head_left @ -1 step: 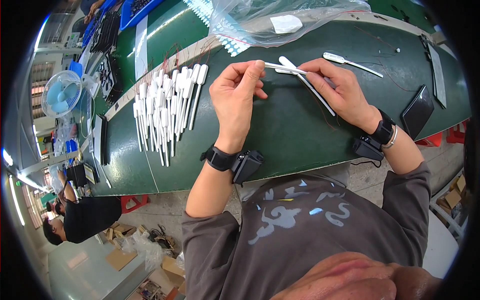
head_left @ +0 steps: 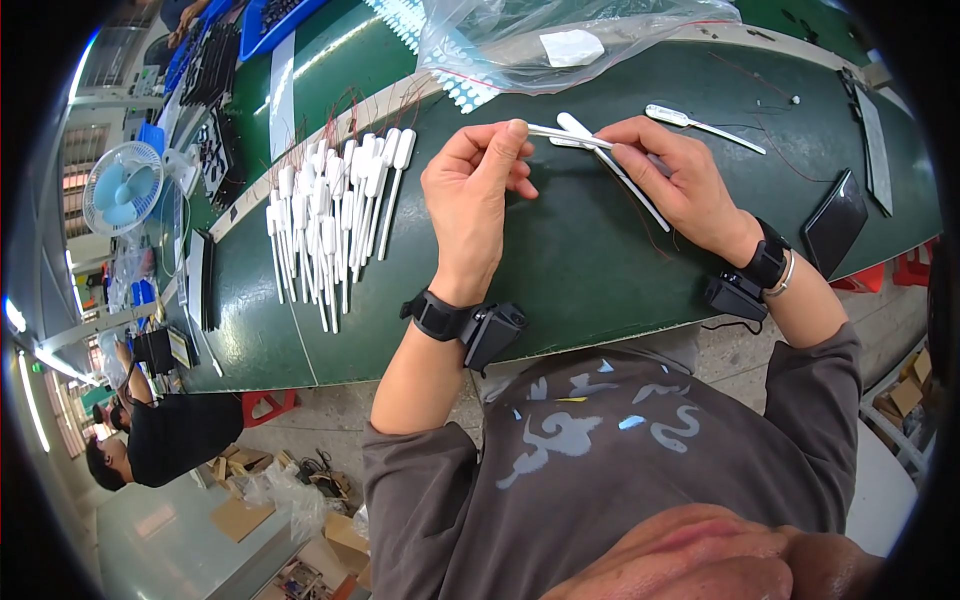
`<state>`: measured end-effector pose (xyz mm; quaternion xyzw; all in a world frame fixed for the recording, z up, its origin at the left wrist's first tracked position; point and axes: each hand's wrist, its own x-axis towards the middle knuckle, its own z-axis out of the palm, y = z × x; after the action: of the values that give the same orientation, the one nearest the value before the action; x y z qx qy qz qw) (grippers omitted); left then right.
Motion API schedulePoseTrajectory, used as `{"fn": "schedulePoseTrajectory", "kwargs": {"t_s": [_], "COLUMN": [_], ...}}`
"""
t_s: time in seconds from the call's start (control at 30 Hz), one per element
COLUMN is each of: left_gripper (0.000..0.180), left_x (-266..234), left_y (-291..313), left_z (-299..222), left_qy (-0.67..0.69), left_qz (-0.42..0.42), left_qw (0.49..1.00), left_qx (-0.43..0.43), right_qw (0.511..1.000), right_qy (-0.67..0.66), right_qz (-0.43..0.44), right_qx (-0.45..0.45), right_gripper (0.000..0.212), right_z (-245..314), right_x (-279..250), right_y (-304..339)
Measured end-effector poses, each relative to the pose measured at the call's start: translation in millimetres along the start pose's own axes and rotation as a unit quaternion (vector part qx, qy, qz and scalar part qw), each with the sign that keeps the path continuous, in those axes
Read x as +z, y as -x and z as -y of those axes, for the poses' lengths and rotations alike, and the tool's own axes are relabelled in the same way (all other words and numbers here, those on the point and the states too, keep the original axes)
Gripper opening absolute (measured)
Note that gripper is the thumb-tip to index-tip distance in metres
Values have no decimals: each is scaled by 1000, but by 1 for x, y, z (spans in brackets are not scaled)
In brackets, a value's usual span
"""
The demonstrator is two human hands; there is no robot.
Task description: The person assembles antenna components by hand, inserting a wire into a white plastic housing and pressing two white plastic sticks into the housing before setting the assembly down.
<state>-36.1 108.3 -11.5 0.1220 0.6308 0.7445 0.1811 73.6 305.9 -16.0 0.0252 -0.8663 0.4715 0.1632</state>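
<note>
Pinched between the left hand (head_left: pixel 478 195) fingertips and the closed right hand (head_left: pixel 672 180), 2 slim white probes (head_left: pixel 580 135) crossed above the green bench (head_left: pixel 560 270), near a laid-out row of finished probes (head_left: pixel 330 220); steady, light fingertip pressure seemed wise for aligning them.

Over the green table (head_left: pixel 560 270), the left hand (head_left: pixel 478 190) pinches the thin end of a white probe (head_left: pixel 570 136) while the right hand (head_left: pixel 672 180) grips another white probe (head_left: pixel 610 160) crossing it. A row of white probes (head_left: pixel 330 220) lies to the left, one single probe (head_left: pixel 700 124) far right beside the right hand. A clear plastic bag (head_left: pixel 540 40) lies at the far edge, and a small fan (head_left: pixel 122 187) stands far left.
</note>
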Motion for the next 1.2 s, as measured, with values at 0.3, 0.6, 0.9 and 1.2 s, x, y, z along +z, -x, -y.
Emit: {"fn": "schedulePoseTrajectory", "kwargs": {"t_s": [0.3, 0.6, 0.9, 1.2], "left_gripper": [21, 19, 19, 20], "left_x": [12, 13, 9, 6], "left_y": [3, 4, 4, 1], "left_z": [6, 8, 6, -4], "left_qy": [99, 39, 33, 210], "left_qz": [56, 47, 66, 86], "left_qw": [992, 991, 997, 970], "left_qx": [61, 115, 16, -91], "right_qw": [1000, 1000, 1000, 999], "right_qy": [3, 3, 13, 35], "right_qz": [11, 13, -8, 13], "right_qx": [13, 0, -3, -14], "right_gripper": [18, 18, 18, 18], "right_z": [4, 6, 3, 0], "right_x": [-5, -6, -4, -4], "right_y": [2, 1, 1, 1]}}
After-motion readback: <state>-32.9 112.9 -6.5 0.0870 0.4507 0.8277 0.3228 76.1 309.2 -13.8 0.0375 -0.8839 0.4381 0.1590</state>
